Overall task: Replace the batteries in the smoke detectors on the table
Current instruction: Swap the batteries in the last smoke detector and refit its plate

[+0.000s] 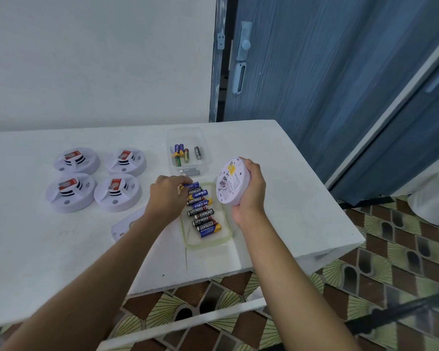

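1. The left forearm [99,287] and the right forearm [289,287] are reaching in from the near edge over the white table [48,249]. The left one is crossing above a detached white cover plate [123,225] that is lying flat on the table.
2. The left hand [166,196] is pinching a blue AA battery [192,185] between thumb and fingertips, at the far end of a row of AA batteries [203,215].
3. That row is lying in a shallow green-rimmed tray [208,243] toward the table's right side, between the two hands.
4. The right hand [251,196] is gripping a round white smoke detector [232,183] by its rim, with the fingers curled over its far edge. It is holding the detector tilted above the table, just right of the tray, with the labelled back facing left.
5. A clear plastic container [203,148] is standing just beyond the tray and holding a few loose batteries [185,154].
6. Four more smoke detectors [117,192] are sitting in a two-by-two block at the far left, each showing a red label. They are well apart from the tray, with bare tabletop running between.
7. The table's right edge is running diagonally close behind the right hand and dropping to a patterned tile floor [390,249].
8. A blue door [314,72] is standing beyond the far right corner, while open tabletop is stretching wide at the near left.
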Available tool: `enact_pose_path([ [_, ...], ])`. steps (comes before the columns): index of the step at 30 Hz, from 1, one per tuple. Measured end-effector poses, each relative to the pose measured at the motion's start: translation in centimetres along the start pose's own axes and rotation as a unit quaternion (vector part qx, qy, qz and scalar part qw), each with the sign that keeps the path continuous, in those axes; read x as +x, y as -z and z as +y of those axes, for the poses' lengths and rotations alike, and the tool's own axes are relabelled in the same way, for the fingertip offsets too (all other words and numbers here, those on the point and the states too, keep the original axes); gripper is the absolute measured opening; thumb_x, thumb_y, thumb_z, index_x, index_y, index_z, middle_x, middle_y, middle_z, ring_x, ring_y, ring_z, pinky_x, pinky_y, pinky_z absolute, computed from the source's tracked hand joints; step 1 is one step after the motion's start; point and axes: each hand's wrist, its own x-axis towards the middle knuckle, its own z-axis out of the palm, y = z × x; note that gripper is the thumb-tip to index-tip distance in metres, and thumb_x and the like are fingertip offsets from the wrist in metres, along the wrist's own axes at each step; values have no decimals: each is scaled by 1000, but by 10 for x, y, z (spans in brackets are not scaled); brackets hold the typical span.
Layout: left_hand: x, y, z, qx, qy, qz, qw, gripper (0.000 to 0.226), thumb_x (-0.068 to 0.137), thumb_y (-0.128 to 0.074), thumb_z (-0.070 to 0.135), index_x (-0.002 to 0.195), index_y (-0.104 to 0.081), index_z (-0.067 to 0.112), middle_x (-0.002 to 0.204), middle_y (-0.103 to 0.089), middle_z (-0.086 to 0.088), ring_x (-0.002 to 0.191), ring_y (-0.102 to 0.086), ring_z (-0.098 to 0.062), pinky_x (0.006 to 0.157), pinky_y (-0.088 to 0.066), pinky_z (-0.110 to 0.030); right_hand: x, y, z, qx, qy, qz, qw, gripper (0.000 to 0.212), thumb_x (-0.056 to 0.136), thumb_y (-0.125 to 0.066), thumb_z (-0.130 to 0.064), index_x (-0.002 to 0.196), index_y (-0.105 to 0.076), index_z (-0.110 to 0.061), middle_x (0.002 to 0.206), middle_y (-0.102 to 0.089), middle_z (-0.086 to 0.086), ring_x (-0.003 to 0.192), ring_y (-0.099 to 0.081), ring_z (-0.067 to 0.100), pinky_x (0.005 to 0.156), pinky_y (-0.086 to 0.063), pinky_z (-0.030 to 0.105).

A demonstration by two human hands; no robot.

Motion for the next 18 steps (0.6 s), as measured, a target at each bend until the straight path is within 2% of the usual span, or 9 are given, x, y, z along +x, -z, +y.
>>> enact_pose_path([
  [5,0,-7,-7,-22,-10,4,1000,25,93,-57,13,113,-73,14,111,-64,-6,105,-56,-24,87,-39,-28,3,-2,-2,5,-9,-8,1000,39,69,-64,-40,101,-67,-18,104,-63,6,95,-59,24,72,-49,30],
  [7,0,-8,-8,-30,-6,15,999,24,93,-58,13,111,-74,14,106,-58,-5,102,-55,-24,87,-42,-30,4,-3,-1,4,-12,-10,1000,39,69,-64,-40,100,-67,-18,104,-62,6,95,-59,24,73,-49,30],
  [11,1,-5,-6,4,-16,5,1000,27,93,-57,17,115,-72,16,110,-63,-6,109,-53,-26,92,-42,-38,8,-4,-3,3,-12,-16,1000,36,69,-63,-40,97,-67,-18,102,-63,5,93,-59,23,72,-49,29],
  [14,5,2,0,-20,-27,44,998,27,92,-58,17,116,-71,13,111,-64,-5,110,-53,-22,88,-36,-25,12,-4,-6,-2,-6,-27,1000,24,79,-61,-38,93,-67,-20,95,-64,3,89,-60,21,69,-49,28],
  [16,14,8,8,-30,-43,78,996,25,90,-59,14,112,-73,12,107,-65,-6,104,-56,-22,85,-36,-24,15,-3,-9,0,-11,-36,999,17,89,-57,-35,89,-67,-21,90,-64,1,86,-59,21,67,-48,27],
  [18,29,13,14,-27,-62,93,993,24,88,-60,10,108,-74,11,104,-67,-8,102,-57,-25,85,-36,-24,19,-3,-11,3,-24,-39,999,19,92,-55,-35,84,-66,-22,86,-64,1,82,-59,21,66,-48,26],
])
